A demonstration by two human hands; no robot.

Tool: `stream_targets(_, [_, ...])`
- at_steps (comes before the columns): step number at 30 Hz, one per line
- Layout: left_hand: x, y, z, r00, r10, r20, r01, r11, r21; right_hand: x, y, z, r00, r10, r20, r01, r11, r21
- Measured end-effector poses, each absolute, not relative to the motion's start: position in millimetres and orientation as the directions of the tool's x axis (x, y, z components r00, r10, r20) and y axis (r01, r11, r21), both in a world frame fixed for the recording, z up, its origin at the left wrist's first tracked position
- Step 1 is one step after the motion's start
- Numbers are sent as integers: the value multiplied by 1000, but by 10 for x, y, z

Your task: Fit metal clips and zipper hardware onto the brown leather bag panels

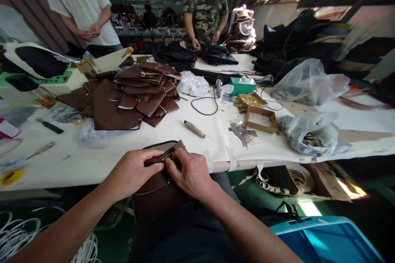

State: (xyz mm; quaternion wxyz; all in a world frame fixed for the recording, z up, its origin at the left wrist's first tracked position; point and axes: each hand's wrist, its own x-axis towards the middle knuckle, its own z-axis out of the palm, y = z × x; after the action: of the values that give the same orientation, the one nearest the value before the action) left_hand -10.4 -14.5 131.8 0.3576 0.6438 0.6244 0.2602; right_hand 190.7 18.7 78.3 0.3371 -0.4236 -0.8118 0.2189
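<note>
A brown leather bag piece [151, 205] with a curved zipper hangs over the table's front edge toward my lap. My left hand [135, 172] pinches its upper flap between thumb and fingers. On the right side of the same flap, my right hand [191, 170] is closed, its thumb and fingertips at a small gold-coloured metal fitting [167, 157]. Part of the fitting is covered by my fingers. Just beyond my hands lies a wooden-handled tool [195, 129] on the white tabletop.
Stacked brown leather pieces [117, 109] lie at the back left. Toward the right are a cardboard tray [261, 119], flat metal plates [242, 133] and a plastic bag of fittings [314, 135]. A blue crate [327, 238] stands below. Two people stand across the table.
</note>
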Motion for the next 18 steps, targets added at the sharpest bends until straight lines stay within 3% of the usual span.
stream_targets(10, [-112, -138, 1339, 138, 981, -140, 695, 5, 719, 1976, 173, 878, -575, 763, 296, 621, 642, -450])
stream_targets(18, [-72, -149, 1335, 116, 984, -136, 709, 14, 706, 1985, 127, 872, -580, 780, 235, 591, 602, -537])
